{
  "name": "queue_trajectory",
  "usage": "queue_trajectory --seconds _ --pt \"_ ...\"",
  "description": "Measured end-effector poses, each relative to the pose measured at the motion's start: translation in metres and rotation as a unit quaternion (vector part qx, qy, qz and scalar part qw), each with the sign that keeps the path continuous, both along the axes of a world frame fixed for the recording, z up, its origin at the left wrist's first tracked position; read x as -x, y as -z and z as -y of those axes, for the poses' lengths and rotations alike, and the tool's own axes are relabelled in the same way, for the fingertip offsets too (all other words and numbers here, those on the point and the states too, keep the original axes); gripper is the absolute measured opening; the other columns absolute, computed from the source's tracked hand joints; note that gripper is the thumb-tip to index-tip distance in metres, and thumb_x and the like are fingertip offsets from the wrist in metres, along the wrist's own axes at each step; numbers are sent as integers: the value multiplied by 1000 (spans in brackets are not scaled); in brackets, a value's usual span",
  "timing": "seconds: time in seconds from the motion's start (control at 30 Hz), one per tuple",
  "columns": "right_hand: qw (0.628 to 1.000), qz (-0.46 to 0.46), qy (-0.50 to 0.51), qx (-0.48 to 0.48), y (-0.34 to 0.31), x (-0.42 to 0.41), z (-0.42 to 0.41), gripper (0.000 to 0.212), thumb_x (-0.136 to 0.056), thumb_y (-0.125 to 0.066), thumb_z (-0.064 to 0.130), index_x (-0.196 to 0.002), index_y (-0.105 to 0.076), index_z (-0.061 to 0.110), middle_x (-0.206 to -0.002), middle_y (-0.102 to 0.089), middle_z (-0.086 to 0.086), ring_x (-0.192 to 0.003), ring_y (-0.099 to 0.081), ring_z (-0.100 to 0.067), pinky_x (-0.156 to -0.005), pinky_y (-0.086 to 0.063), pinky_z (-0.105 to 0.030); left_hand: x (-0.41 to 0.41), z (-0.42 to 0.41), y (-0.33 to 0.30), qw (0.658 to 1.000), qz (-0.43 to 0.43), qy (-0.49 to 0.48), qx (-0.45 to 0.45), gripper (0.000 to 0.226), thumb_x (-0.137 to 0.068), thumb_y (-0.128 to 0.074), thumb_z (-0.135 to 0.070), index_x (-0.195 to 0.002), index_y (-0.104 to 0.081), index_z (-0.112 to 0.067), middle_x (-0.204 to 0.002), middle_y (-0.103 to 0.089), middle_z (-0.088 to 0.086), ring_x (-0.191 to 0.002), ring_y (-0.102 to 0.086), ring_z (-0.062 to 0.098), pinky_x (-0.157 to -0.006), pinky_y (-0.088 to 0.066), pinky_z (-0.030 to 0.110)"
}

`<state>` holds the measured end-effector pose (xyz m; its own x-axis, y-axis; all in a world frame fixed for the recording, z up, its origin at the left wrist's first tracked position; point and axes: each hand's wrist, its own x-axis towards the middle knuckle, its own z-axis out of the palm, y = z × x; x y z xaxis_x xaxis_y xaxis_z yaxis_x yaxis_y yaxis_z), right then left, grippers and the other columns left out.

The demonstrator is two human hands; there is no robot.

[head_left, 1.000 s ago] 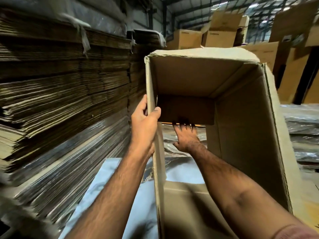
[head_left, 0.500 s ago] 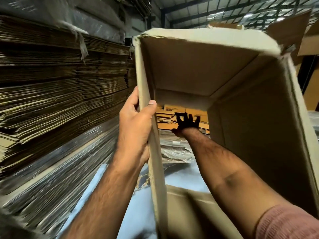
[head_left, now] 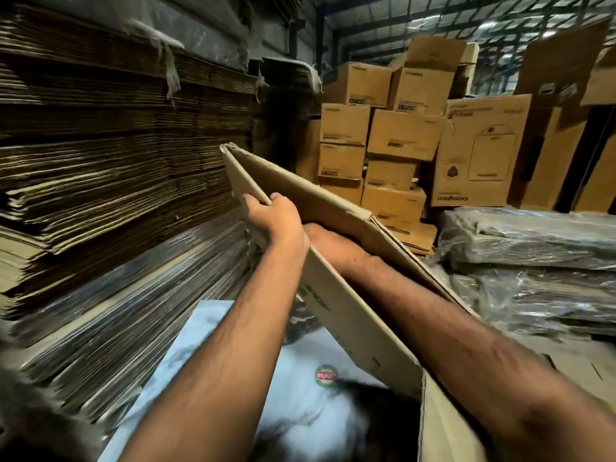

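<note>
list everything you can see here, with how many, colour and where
cardboard box: one, brown, centre, partly folded flat
flat cardboard sheets: many, brown, stacked high on the left
cartons: many, brown, piled at the back
plastic-wrapped bundles: several, grey-brown, right
pale sheet: one, white-grey, under the arms
round sticker: one, red and green, on the pale sheet
left hand: one, grips the box's upper edge
right forearm: one, reaches between the box's panels, hand hidden

Brown cardboard box (head_left: 350, 328): open-ended, squashed nearly flat, panels slightly apart, tilted with far corner up-left.
</note>
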<state>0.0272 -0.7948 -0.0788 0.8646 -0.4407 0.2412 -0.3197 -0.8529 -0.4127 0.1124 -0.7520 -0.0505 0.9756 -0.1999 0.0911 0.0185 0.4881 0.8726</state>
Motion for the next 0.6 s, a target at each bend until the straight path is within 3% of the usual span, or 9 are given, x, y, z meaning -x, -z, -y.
queue_trajectory --seconds 0.1,0.17,0.23,0.3,0.33,0.4,0.43,0.53,0.6 --pt "983 32 -14 178 14 10 10 46 -101 -48 37 -144 -47 22 -151 -43 0 -138 -40 -16 -115 -31 -32 -14 0 12 999 -46 -17 16 61 -94 -52 -3 -151 -32 -4 -146 -46 19 -128 -51 32 -108 -40 31" --pt "927 59 -21 371 28 17 21 50 -94 -59 21 -142 -49 11 -153 -37 -18 -141 -35 -32 -115 -33 -47 -20 4 23 998 -58 -28 24 61 -96 -52 -5 -152 -29 -7 -150 -40 20 -132 -48 33 -109 -38 32" --pt "877 68 29 475 25 26 26 76 -77 -75 20 -145 -42 14 -152 -32 -24 -141 -28 -38 -113 -28 -56 -24 5 35 997 -74 -23 17 60 -99 -51 -12 -154 -27 -13 -152 -37 18 -132 -47 33 -108 -38 33" --pt "898 75 105 420 20 30 23 85 -83 -70 36 -153 -26 18 -158 -23 -17 -144 -20 -34 -116 -21 -54 -25 6 50 996 -93 -18 5 59 -101 -49 -16 -154 -24 -12 -153 -34 19 -134 -44 33 -108 -35 32" --pt "933 64 113 337 20 30 19 81 -91 -60 48 -155 -22 17 -159 -25 -14 -144 -24 -32 -116 -24 -51 -24 7 59 995 -99 -19 -4 59 -101 -48 -18 -154 -23 -10 -153 -33 21 -135 -42 35 -109 -34 34" --pt "983 -26 88 159 27 27 15 85 -94 -47 63 -156 -16 14 -156 -34 -11 -139 -37 -28 -114 -34 -47 -24 7 75 993 -109 -10 -33 63 -101 -48 -23 -154 -19 -9 -153 -31 25 -138 -36 39 -112 -32 39" --pt "987 -82 79 114 38 23 12 93 -90 -51 66 -157 -11 14 -156 -34 -11 -138 -39 -28 -113 -36 -46 -26 8 84 992 -123 10 -40 67 -100 -48 -25 -156 -13 -10 -154 -27 25 -139 -33 39 -113 -30 42" --pt "976 -112 111 150 76 18 3 107 -80 -71 57 -156 -7 17 -153 -38 -9 -134 -43 -28 -109 -41 -47 -30 6 111 980 -160 102 -57 82 -99 -48 -35 -156 10 -22 -159 -20 19 -140 -33 38 -115 -29 51" --pt "972 -97 130 168 94 16 3 92 -80 -75 46 -151 -24 17 -144 -49 -9 -126 -51 -28 -102 -47 -43 -36 -1 134 976 -146 145 -73 87 -97 -50 -39 -155 15 -26 -159 -25 15 -137 -39 36 -112 -34 53"
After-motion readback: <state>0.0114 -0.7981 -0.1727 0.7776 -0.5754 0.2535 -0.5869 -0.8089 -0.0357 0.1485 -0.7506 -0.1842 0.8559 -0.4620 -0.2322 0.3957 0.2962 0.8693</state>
